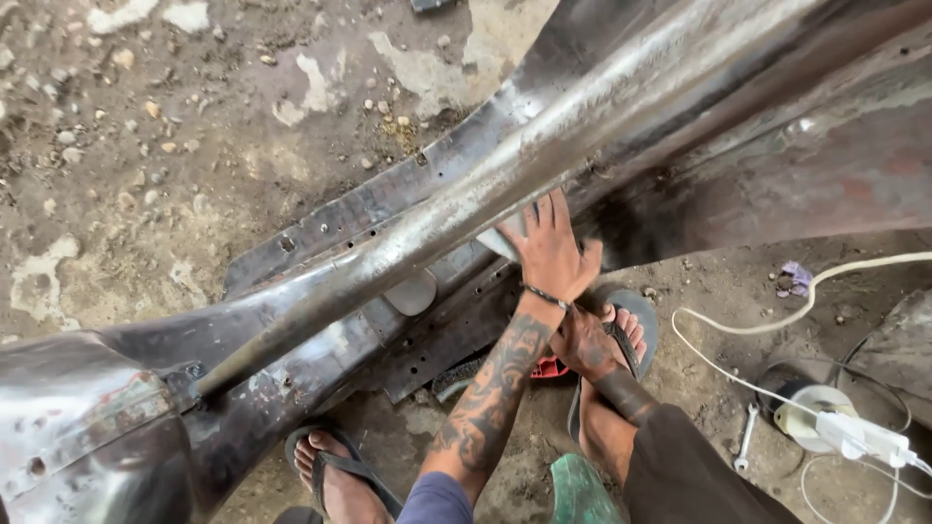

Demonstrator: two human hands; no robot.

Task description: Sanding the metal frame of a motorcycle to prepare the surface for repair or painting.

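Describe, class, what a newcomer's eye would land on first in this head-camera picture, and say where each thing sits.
First comes the long, worn sheet-metal body panel, running from lower left to upper right across the dirt ground. At centre, a tattooed arm ends in a hand pressed flat against the panel's underside; which hand it is cannot be told. At lower right, a white cable loops to a small white plug block, with a spanner beside it.

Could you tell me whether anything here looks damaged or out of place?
The long metal panel looks worn: bare, scuffed and rust-stained, lying on dirt. One hand presses under its rail. A wrench and a white cable lie loose on the ground.
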